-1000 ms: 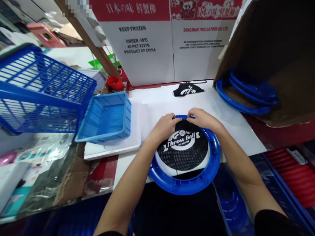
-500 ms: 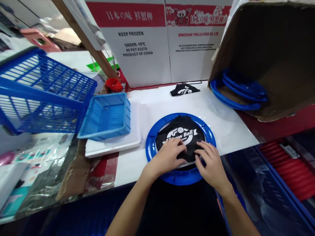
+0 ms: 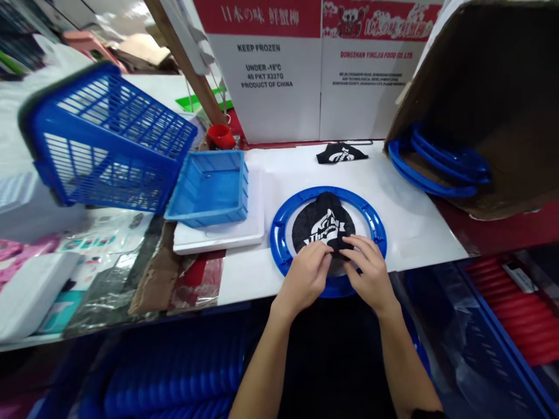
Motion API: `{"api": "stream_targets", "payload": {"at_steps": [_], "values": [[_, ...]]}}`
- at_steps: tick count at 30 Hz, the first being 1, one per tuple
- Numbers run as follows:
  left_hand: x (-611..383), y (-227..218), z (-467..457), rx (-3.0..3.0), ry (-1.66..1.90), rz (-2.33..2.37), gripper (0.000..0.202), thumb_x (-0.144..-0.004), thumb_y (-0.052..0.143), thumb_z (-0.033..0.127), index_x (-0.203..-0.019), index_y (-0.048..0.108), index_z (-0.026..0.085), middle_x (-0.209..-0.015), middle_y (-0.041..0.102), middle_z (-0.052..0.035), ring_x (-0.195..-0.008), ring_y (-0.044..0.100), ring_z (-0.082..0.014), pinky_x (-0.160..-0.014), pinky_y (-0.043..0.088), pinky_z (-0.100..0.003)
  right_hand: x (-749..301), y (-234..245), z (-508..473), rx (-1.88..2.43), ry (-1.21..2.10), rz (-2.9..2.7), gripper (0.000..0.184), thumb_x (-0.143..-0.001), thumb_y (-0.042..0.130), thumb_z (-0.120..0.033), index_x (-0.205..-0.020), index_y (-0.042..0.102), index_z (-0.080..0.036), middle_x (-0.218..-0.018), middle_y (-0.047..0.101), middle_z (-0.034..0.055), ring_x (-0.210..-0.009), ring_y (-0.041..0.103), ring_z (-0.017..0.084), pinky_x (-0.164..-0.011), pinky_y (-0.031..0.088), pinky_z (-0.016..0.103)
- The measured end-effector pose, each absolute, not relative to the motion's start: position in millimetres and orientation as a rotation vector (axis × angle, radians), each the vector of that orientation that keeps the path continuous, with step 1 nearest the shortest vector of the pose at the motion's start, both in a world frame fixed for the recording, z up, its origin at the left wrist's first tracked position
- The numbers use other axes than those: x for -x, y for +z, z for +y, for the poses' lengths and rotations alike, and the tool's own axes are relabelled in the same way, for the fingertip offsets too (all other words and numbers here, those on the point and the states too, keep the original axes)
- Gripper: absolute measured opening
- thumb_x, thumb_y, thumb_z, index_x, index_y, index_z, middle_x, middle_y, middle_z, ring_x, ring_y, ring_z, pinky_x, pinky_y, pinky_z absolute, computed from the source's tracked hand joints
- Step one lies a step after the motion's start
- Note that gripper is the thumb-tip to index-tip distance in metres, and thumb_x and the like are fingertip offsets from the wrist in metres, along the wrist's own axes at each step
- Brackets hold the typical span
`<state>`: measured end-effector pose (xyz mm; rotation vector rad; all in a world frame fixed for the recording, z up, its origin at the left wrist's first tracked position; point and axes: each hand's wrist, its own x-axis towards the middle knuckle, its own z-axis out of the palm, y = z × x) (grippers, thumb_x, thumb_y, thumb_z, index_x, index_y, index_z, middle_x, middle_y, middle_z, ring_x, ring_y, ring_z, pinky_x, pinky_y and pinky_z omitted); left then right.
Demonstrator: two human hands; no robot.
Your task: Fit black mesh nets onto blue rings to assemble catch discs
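Observation:
A blue plastic ring (image 3: 283, 233) lies flat on the white table surface in front of me. Inside it is a black mesh fabric piece (image 3: 303, 227) with white printed lettering, bunched and folded at its near edge. My left hand (image 3: 311, 265) pinches that near edge between thumb and fingers. Close beside it, my right hand (image 3: 365, 262) pinches the same fabric from the right, over the ring's near part. The fingers hide the fabric's near edge and some of the ring.
Another black printed fabric piece (image 3: 342, 153) lies farther back. A tipped carton (image 3: 519, 105) at right holds several blue rings (image 3: 432, 180). To the left are a light blue tray (image 3: 209, 192) on a white slab (image 3: 218, 238), a red cup (image 3: 221, 137) and a blue basket (image 3: 117, 139).
The fabric has gone from spread out to gathered, its near edge lifted and folded. Both hands have come closer together and closed on it. The camera view has shifted left.

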<state>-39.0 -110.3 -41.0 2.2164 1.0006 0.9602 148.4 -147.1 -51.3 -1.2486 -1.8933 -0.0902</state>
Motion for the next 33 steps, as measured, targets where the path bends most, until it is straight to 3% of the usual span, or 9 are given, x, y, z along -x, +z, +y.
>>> {"api": "stream_targets", "payload": {"at_steps": [5,10,17,21,24,26,33], "values": [[37.6,-41.3,-106.2,-2.290,0.999,0.938,0.009,-0.105,0.056,0.018,-0.097,0.058,0.021,-0.089,0.066,-0.0036,-0.082,0.062,-0.0207,-0.075,0.049,-0.035,-155.5,-55.3,-142.9,1.187,-0.108,-1.838,0.030,-0.100,0.060,-0.003,-0.116,0.075,-0.023,-0.103,0.082,0.0070,-0.101,0.077,0.025,-0.102,0.060,0.050],[30.7,-43.5,-108.6,-2.473,1.261,0.864,0.017,-0.094,0.059,0.005,-0.090,0.057,0.021,-0.084,0.065,-0.0034,-0.077,0.057,-0.0196,-0.070,0.046,-0.033,-160.2,-51.4,-140.6,1.111,-0.135,-1.918,0.034,-0.100,0.059,0.001,-0.120,0.074,-0.022,-0.085,0.076,0.0014,-0.079,0.071,0.017,-0.104,0.059,0.050],[33.9,-44.7,-108.7,-2.513,1.312,0.733,0.021,-0.093,0.055,0.001,-0.088,0.055,0.022,-0.076,0.061,-0.0005,-0.071,0.051,-0.0184,-0.064,0.043,-0.032,-183.2,-42.7,-134.3,0.965,0.103,-2.184,0.012,-0.105,0.065,-0.013,-0.105,0.075,-0.020,-0.102,0.077,0.0084,-0.098,0.074,0.022,-0.106,0.061,0.054],[35.3,-43.6,-109.9,-2.603,1.221,0.715,0.019,-0.094,0.052,0.003,-0.098,0.062,0.019,-0.076,0.060,-0.0018,-0.070,0.050,-0.0200,-0.062,0.040,-0.034,-191.7,-44.4,-135.0,0.891,0.110,-2.194,0.016,-0.102,0.066,-0.007,-0.106,0.076,-0.019,-0.098,0.076,0.0084,-0.094,0.072,0.021,-0.100,0.064,0.050],[34.7,-41.3,-110.3,-2.623,1.122,0.718,0.005,-0.102,0.061,0.016,-0.104,0.065,0.016,-0.081,0.063,-0.0039,-0.073,0.054,-0.0208,-0.064,0.043,-0.034,-193.9,-49.2,-136.9,0.831,0.128,-2.161,0.019,-0.099,0.069,-0.004,-0.107,0.076,-0.020,-0.093,0.077,0.0055,-0.091,0.073,0.020,-0.096,0.064,0.049],[34.0,-40.1,-110.0,-2.618,1.069,0.730,0.007,-0.104,0.066,0.023,-0.102,0.065,0.016,-0.086,0.066,-0.0052,-0.077,0.057,-0.0208,-0.065,0.045,-0.034,-194.4,-51.6,-137.3,0.820,0.145,-2.132,0.017,-0.097,0.073,-0.005,-0.104,0.076,-0.020,-0.088,0.077,0.0041,-0.089,0.073,0.020,-0.095,0.064,0.048],[28.9,-39.1,-110.4,-2.642,1.045,0.766,0.017,-0.103,0.070,0.026,-0.091,0.063,0.017,-0.086,0.071,-0.0063,-0.076,0.060,-0.0206,-0.065,0.050,-0.035,-190.8,-53.2,-136.1,0.841,0.197,-1.987,0.013,-0.096,0.078,-0.012,-0.103,0.075,-0.022,-0.081,0.073,0.0006,-0.079,0.071,0.018,-0.088,0.063,0.046]]}}
